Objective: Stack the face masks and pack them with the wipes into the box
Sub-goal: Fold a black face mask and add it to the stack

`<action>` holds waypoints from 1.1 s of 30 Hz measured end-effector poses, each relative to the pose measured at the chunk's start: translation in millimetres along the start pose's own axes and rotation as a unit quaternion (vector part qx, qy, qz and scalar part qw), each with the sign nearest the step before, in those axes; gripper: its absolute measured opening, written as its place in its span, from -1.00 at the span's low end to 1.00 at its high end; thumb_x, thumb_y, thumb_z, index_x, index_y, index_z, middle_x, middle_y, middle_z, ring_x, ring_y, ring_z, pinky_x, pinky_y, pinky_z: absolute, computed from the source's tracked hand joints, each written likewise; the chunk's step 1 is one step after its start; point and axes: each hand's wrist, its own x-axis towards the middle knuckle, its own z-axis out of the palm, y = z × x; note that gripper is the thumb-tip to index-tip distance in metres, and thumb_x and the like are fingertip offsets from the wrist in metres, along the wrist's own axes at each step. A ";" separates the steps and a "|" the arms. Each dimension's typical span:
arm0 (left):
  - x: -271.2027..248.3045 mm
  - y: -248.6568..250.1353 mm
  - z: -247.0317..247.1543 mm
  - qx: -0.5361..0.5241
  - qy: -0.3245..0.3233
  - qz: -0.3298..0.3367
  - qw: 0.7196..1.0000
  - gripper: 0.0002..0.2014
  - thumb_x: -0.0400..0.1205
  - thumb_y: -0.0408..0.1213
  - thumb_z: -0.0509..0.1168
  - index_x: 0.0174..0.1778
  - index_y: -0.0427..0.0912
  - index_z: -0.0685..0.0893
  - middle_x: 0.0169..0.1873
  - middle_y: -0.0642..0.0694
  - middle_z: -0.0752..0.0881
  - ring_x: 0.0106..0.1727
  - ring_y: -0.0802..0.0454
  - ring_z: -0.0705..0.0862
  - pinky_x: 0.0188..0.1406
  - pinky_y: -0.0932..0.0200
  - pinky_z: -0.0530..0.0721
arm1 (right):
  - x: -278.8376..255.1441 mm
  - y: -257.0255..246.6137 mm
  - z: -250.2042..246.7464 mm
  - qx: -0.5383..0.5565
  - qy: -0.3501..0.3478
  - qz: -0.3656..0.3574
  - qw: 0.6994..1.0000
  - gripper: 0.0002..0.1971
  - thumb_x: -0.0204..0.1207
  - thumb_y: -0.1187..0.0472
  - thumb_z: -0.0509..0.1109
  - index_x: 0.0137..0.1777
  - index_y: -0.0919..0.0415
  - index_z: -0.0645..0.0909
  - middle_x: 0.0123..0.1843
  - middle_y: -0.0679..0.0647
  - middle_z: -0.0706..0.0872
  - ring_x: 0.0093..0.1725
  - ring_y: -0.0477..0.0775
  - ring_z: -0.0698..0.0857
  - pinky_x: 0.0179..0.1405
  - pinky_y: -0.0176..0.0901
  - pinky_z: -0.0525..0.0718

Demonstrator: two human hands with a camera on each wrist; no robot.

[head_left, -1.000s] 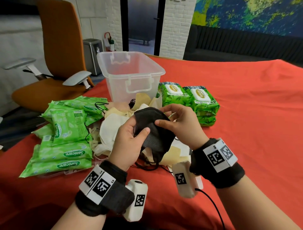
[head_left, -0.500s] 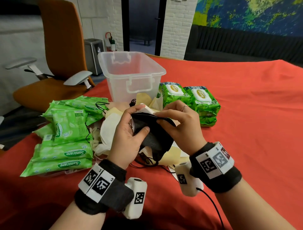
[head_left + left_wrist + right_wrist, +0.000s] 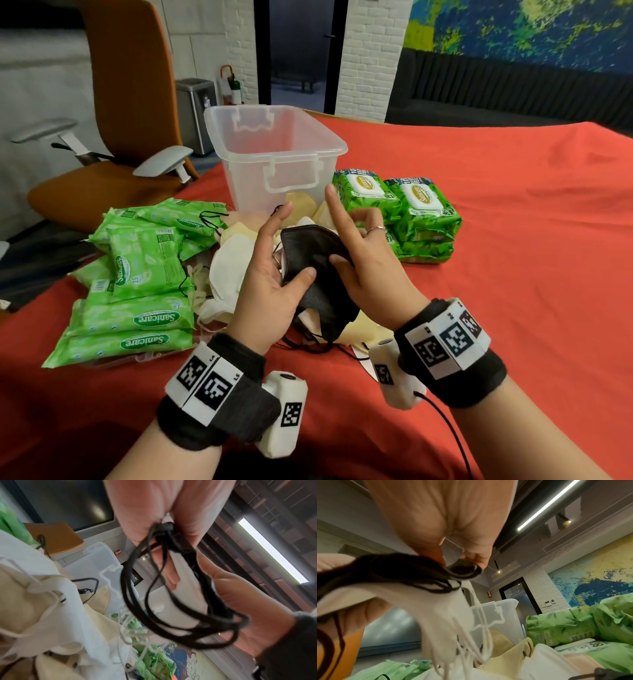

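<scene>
Here black mask (image 3: 317, 274) pinched between left hand (image 3: 270, 291), right hand (image 3: 366, 270) thumbs.

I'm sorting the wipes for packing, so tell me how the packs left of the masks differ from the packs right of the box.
The left wipe packs are flat, light green pouches lying in a loose, overlapping pile. The right wipe packs are thicker, darker leaf-printed blocks with white lids on top, stacked neatly side by side. Both groups are green, sit on the red tablecloth, and remain outside the clear box.
</scene>
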 end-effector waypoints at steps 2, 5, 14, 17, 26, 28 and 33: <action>-0.4 -0.9 -1.0 0.014 0.001 -0.003 1.000 -0.25 0.43 -0.52 0.26 0.27 0.51 0.43 0.37 -0.32 0.54 0.27 -0.13 0.65 0.26 -0.13 0.64 | 0.0 -1.5 -3.0 0.041 -0.002 0.022 0.999 -0.03 0.44 0.40 0.35 0.57 -0.32 -0.18 0.13 -0.04 0.25 -0.04 -0.08 0.42 0.05 0.22 0.61; -0.6 -3.0 -3.3 0.021 0.012 -0.011 1.000 -0.25 0.45 -0.54 0.28 0.26 0.51 0.44 0.39 -0.35 0.51 0.29 -0.13 0.63 0.29 -0.24 0.60 | 1.2 1.6 -9.6 0.140 0.009 0.041 0.989 -0.27 0.28 0.42 0.53 0.43 0.04 0.37 -0.14 -0.06 0.53 -0.22 -0.14 0.53 -0.05 -0.16 0.60; 0.0 -9.3 -6.5 0.055 0.022 -0.045 0.997 -0.57 0.53 -0.65 0.27 0.01 0.04 0.68 -0.13 0.10 0.81 0.00 0.25 0.73 -0.03 0.41 0.63 | -1.6 1.7 -11.4 0.256 -0.032 0.067 0.964 -0.69 0.40 0.46 0.44 -0.28 -0.02 0.62 -0.29 -0.16 0.69 -0.23 -0.23 0.65 -0.11 -0.30 0.62; 2.8 -9.3 -9.1 0.035 0.025 -0.088 0.995 -0.63 0.58 -0.60 0.22 -0.03 -0.02 0.74 -0.14 0.06 0.83 0.03 0.16 0.75 0.02 0.30 0.67 | -3.2 6.0 -14.4 0.256 -0.008 0.105 0.961 -0.78 0.37 0.31 0.45 -0.21 -0.07 0.58 -0.22 0.07 0.74 -0.18 0.03 0.70 -0.08 -0.03 0.67; 11.7 -10.9 -24.0 0.066 0.107 -0.116 0.985 -0.66 0.63 -0.53 0.16 0.17 -0.10 0.68 -0.04 0.16 0.71 0.03 0.37 0.66 0.13 0.41 0.57 | 0.0 25.3 -46.2 -0.006 0.261 0.241 0.935 -0.89 0.34 0.37 0.49 -0.13 0.28 0.70 -0.32 -0.02 0.60 -0.31 -0.07 0.51 -0.34 -0.68 0.35; 11.1 -13.7 -20.8 0.055 0.093 -0.121 0.987 -0.76 0.65 -0.38 0.21 0.13 -0.06 0.71 0.10 0.06 0.73 0.26 0.17 0.63 0.39 0.12 0.50 | 3.5 10.7 -32.6 0.006 0.280 0.149 0.948 -0.91 0.28 0.39 0.48 -0.20 0.29 0.69 -0.34 0.00 0.65 -0.38 -0.12 0.54 -0.32 -0.56 0.43; 7.2 -8.2 -8.0 -0.039 0.043 -0.119 0.991 -0.73 0.57 0.01 0.29 -0.12 -0.04 0.83 -0.09 -0.15 0.81 -0.01 0.01 0.76 0.04 0.12 0.69 | -1.5 -19.5 7.1 0.078 0.032 0.031 0.996 -0.78 0.33 0.20 0.33 -0.08 0.21 0.73 -0.24 0.02 0.74 -0.29 -0.23 0.53 -0.22 -0.26 0.50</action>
